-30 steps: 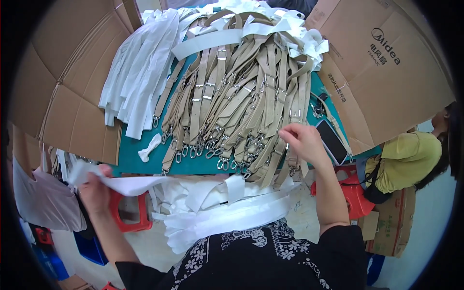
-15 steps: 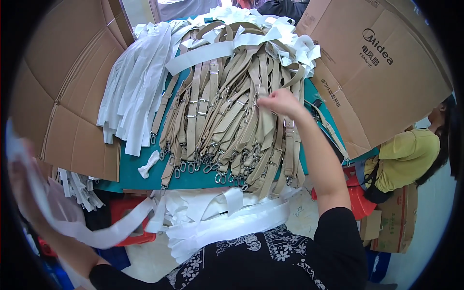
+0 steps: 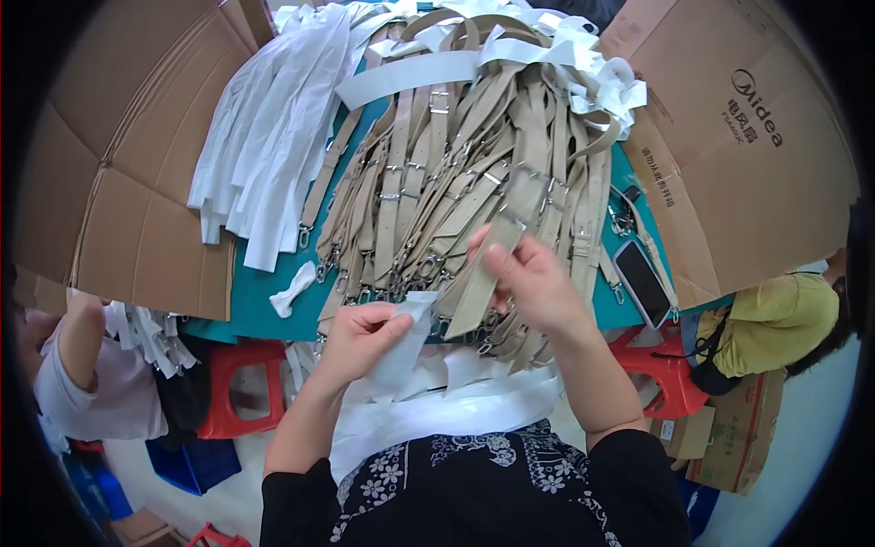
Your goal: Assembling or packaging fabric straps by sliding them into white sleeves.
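My right hand [image 3: 538, 278] pinches a beige strap [image 3: 474, 299] close to its metal buckle, and the strap's angled end points down toward me. Just left of it, my left hand [image 3: 363, 339] grips a white fabric strip [image 3: 399, 351] between thumb and fingers. The strip's short upper end sticks out past the fingertips, beside the strap but apart from it. Under and beyond both hands lies a thick pile of beige straps [image 3: 390, 214] with buckles and metal hooks. More white strips [image 3: 273, 137] hang in a bundle at the pile's left.
Cardboard boxes [image 3: 720, 118] rise at the right and left of the green table [image 3: 305, 330]. A phone [image 3: 643, 284] lies at the right edge, a knotted white scrap [image 3: 293, 290] at the left. White strips [image 3: 474, 401] cover my lap. Red stools [image 3: 241, 392] and seated people flank the table.
My left hand has come from the far left to the middle with the white strip. My right hand has drawn the strap nearer me, and the view has shifted.
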Tool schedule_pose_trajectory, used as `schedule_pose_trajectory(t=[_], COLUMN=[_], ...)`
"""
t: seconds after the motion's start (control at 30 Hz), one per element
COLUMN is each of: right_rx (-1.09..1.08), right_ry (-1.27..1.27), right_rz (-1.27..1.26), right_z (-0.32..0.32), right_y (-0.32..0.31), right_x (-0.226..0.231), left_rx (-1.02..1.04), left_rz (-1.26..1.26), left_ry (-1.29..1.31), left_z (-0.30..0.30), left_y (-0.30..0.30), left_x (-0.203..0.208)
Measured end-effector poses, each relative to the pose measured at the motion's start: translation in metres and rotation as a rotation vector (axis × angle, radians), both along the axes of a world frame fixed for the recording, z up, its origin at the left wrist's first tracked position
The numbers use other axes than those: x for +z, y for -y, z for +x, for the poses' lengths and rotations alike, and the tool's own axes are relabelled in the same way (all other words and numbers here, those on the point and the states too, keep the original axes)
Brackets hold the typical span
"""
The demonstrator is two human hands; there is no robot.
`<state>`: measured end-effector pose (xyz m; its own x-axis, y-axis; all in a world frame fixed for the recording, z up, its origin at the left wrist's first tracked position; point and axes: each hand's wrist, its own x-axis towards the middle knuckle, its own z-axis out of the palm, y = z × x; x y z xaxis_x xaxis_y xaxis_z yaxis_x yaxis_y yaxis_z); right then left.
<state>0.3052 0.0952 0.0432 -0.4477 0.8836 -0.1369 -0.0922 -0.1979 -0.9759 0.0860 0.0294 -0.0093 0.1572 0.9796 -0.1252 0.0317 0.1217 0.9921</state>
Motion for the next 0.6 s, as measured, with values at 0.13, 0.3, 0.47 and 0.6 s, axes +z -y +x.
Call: schedule_pose_trajectory(t=[0.13,0.3,0.47,0.6], right_rx=[-0.141,-0.189,-0.144,-0.186], right_ry=[-0.219,-0.365,-0.471,-0.499], right_rz=[-0.014,-0.120,-0.177,-0.236], right_z=[0.002,-0.016,-0.023,-0.028], right_y=[-0.018,-0.023,-0.022,-0.021], right_x=[-0.006,-0.002,-0.002,-0.002], left_rx=[0.030,0.042,0.023,0.184], left_rz=[0.053,0.280,0.127,0.073], left_ry=[0.024,0.027,-0.226,0.031], left_z=[-0.007,-0.011,-0.004,-0.012], left_y=[0.010,0.017,0.028,0.030], left_x=[-0.012,-0.025,-0.013,-0.021])
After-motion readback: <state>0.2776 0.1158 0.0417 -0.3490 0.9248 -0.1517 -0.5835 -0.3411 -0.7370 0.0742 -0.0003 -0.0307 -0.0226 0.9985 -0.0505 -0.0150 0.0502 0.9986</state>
